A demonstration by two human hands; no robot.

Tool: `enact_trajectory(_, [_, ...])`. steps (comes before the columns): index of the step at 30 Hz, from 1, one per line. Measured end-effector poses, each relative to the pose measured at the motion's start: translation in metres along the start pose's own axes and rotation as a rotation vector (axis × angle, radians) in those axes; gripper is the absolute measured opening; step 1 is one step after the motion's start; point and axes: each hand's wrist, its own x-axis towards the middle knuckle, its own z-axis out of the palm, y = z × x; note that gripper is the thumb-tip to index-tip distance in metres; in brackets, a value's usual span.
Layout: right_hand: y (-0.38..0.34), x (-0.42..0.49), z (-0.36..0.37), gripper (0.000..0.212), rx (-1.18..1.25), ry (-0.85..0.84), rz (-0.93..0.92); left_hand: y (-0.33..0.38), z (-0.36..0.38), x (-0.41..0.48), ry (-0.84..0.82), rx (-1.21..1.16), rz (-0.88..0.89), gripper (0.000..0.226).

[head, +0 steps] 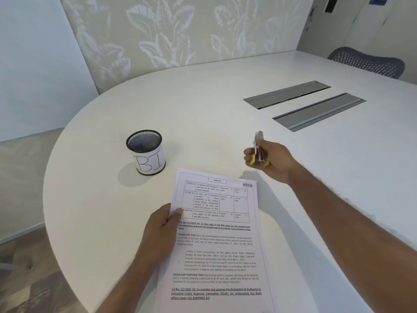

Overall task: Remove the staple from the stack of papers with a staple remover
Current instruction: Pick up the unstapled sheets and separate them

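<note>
A stack of printed papers (216,240) lies on the white table (203,105) in front of me. My left hand (161,231) grips the stack's left edge, thumb on top of the page. My right hand (268,160) hovers above the table, just beyond the stack's top right corner. It holds a staple remover (259,150) with metal jaws pointing up and yellow grips between the fingers. I cannot make out the staple on the papers.
A black mesh pen cup (145,152) with a white label marked "BI" stands left of the papers' top edge. Two grey cable hatches (304,105) are set into the table at the back right. A mesh chair back (366,62) shows beyond the far edge.
</note>
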Motion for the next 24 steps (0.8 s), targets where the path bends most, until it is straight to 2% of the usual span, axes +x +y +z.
enact_trajectory(2, [-0.008,-0.008,0.007,0.033,0.227,-0.125,0.108,0.001,0.001,0.000,-0.010,0.007,0.004,0.031])
enact_trajectory(4, [-0.011,-0.014,0.016,0.035,0.270,-0.209,0.161,0.000,0.003,0.000,-0.023,0.020,0.014,0.031])
enact_trajectory(7, [-0.009,-0.023,0.035,0.031,0.233,-0.237,0.147,0.002,0.005,-0.002,-0.040,0.025,0.028,0.031])
enact_trajectory(11, [-0.001,-0.025,0.049,0.022,0.064,-0.281,0.007,0.004,0.007,-0.004,-0.048,0.034,0.058,0.032])
enact_trajectory(17, [0.010,-0.024,0.075,0.018,-0.061,-0.226,-0.111,0.000,0.006,-0.004,-0.046,0.040,0.089,0.030])
enact_trajectory(21, [0.013,-0.018,0.086,0.020,-0.190,-0.098,-0.223,-0.001,0.007,-0.003,-0.047,0.047,0.100,0.030])
enact_trajectory(24, [0.015,-0.017,0.097,0.023,-0.254,-0.034,-0.208,-0.001,0.007,-0.003,-0.049,0.047,0.103,0.030])
